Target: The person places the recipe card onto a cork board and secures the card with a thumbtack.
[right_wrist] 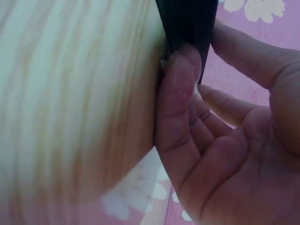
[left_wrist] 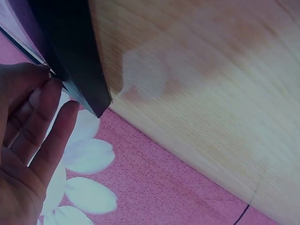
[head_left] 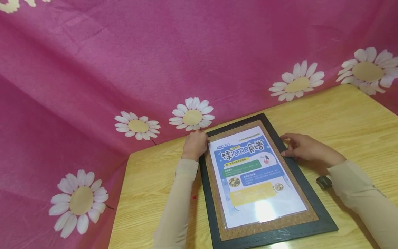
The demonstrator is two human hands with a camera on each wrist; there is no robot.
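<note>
A black-framed cork board (head_left: 308,186) lies on the table, turned slightly askew. On its cork is a glossy poster (head_left: 252,180) with Chinese lettering and blue, green and yellow blocks. My left hand (head_left: 195,144) grips the frame near its upper left corner; in the left wrist view, thumb and forefinger meet at the black edge (left_wrist: 70,51) while other fingers extend loosely. At the upper right side, my right hand (head_left: 306,149) holds the frame between thumb and fingers. The right wrist view has a finger (right_wrist: 180,89) against the frame's black side (right_wrist: 190,23).
The wood-grain table (head_left: 149,193) meets a pink cloth (head_left: 149,62) printed with white daisies along its back and left edges. A small dark object (head_left: 324,182) lies by the right sleeve. A tiny red speck (head_left: 194,197) is left of the board.
</note>
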